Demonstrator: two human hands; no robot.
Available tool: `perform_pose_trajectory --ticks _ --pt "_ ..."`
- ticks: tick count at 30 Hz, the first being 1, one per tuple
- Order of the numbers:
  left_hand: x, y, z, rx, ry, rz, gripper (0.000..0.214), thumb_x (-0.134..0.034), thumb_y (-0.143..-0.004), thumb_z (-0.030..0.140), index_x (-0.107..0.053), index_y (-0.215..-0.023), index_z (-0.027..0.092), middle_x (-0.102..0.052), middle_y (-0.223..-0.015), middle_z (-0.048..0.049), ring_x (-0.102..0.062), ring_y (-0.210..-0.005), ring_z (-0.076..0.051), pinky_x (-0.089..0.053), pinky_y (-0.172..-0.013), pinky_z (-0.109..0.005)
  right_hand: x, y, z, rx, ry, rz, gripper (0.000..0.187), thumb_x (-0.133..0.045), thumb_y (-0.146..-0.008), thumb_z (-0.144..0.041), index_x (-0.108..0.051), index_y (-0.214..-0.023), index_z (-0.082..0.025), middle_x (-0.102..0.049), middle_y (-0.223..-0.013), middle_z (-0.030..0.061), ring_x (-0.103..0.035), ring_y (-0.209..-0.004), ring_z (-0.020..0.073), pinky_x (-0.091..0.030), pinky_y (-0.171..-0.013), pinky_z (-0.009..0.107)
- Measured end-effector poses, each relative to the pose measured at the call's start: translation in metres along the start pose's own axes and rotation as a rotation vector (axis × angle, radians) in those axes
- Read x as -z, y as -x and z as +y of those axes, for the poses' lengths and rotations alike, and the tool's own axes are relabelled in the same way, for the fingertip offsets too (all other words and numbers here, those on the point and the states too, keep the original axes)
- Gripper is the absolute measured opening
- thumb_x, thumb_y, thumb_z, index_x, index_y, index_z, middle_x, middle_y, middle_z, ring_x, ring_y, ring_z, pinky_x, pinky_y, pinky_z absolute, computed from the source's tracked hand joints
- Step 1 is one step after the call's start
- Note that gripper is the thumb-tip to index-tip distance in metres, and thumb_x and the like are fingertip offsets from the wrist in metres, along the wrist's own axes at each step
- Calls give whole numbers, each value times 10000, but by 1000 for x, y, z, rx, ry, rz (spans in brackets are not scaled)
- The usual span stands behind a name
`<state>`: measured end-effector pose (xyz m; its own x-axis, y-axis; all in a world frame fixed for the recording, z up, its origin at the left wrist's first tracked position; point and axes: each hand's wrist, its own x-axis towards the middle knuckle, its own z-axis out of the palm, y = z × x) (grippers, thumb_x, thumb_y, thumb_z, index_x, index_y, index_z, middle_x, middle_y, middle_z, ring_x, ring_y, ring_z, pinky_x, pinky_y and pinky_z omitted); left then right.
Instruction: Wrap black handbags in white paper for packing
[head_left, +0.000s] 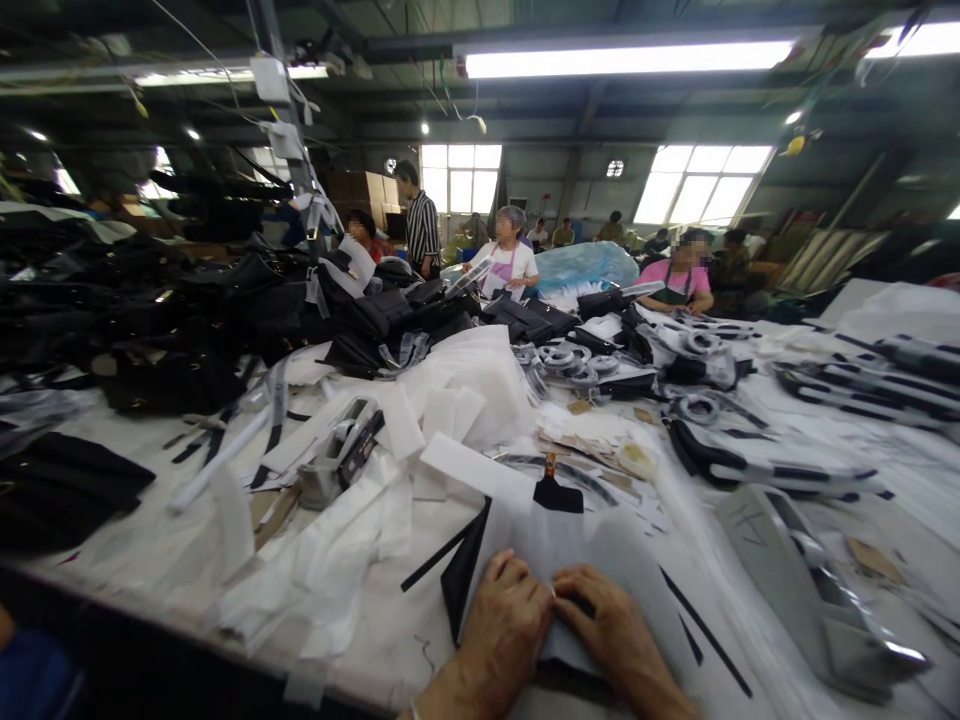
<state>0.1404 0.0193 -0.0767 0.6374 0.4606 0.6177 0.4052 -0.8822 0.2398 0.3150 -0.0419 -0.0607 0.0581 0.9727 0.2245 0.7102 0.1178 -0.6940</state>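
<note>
A black bag [466,580] lies at the table's front, mostly covered by a thin white wrapping sheet [517,530]. My left hand [510,615] rests on the sheet with its fingers curled and closed on it. Close beside it, my right hand [611,625] has thumb and fingers pinched together at the sheet, nearly touching the left fingertips. What exactly lies between the fingertips is partly hidden. Past the hands, a black flap with an orange-brown tag [550,466] shows on top of the sheet. Thin black straps [705,630] stick out at both sides.
A grey tape dispenser [810,590] stands at right, another tape dispenser [341,455] at left. Stacked white sheets [472,385] lie beyond the hands. Black bags [172,350] are piled at left, wrapped handles [772,460] at right. Several people work across the table.
</note>
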Motion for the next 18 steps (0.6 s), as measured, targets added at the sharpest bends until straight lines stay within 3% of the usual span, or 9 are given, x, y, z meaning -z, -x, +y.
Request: perform_pose_trajectory --ticks 4,8,12,15,18 --pt "0 1 -3 17 19 -46 60 -602 -874 176 -588 -915 217 -656 -828 6 -621 -882 -189 -458 -1033 -433 -7 4 5 43 -6 83 421 -504 -956 -578 -747 -912 -237 -739 -966 78 -703 -928 220 -556 -872 311" --pt "1 2 -5 10 114 -76 150 -557 -886 156 -559 -1025 214 -685 -967 -5 -647 -941 -167 -446 -1082 -391 -14 6 12 97 41 86 480 -425 -992 -563 -736 -855 -225 -736 -945 81 -703 -907 203 -554 -864 285" --pt "2 2 -9 -71 201 -134 322 -548 -902 160 -500 -1217 206 -702 -1154 -32 -645 -1123 -167 -411 -1130 -357 -10 5 10 139 149 -21 362 -439 -1027 -371 -737 -888 -219 -731 -987 69 -693 -935 182 -538 -873 247" --pt "3 0 -12 -94 226 -178 312 -598 -903 256 -517 -1202 210 -717 -1150 -34 -652 -1136 -185 -415 -1130 -369 -5 5 7 144 244 -120 243 -512 -970 -189 -736 -884 -231 -733 -971 37 -687 -941 173 -525 -853 222" --pt "5 -2 -13 -120 230 -254 283 -582 -930 330 -530 -1188 225 -715 -1166 -20 -649 -1152 -186 -410 -1132 -371 1 5 4 153 270 -177 236 -532 -926 -139 -741 -934 -248 -746 -962 23 -688 -935 174 -520 -823 211"
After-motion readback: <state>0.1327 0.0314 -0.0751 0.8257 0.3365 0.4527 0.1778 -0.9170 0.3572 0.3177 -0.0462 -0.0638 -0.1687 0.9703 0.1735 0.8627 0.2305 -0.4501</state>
